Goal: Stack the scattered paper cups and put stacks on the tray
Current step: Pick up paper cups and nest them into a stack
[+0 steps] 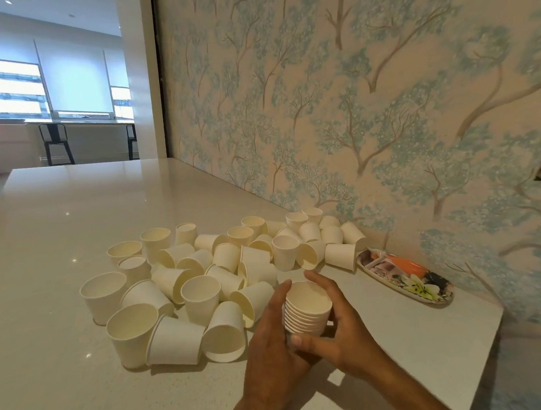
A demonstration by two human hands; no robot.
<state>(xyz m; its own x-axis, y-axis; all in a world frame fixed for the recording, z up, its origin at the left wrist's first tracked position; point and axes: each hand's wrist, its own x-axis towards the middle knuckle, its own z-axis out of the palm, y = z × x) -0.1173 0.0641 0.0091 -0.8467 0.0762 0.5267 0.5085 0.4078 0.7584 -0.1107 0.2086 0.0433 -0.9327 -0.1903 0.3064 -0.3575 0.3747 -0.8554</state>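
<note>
Both hands (pixel 315 335) grip the cup stack (pixel 307 310); loose cups (pixel 203 272) crowd the counter (pixel 57 218) beside the tray (pixel 405 280).

Place: we take this for an office pantry or break area.
Counter: we stand at a long pale stone-look counter (pixel 111 214) set against the wall.
Wall: we see wallpaper (pixel 351 104) printed with blue-green trees.
Beyond: we look through an opening to large windows with roller blinds (pixel 74 80), a narrow ledge-desk under them and black metal stools (pixel 55 143).
Supplies: we see many disposable paper cups (pixel 203 272) heaped on the counter.
</note>
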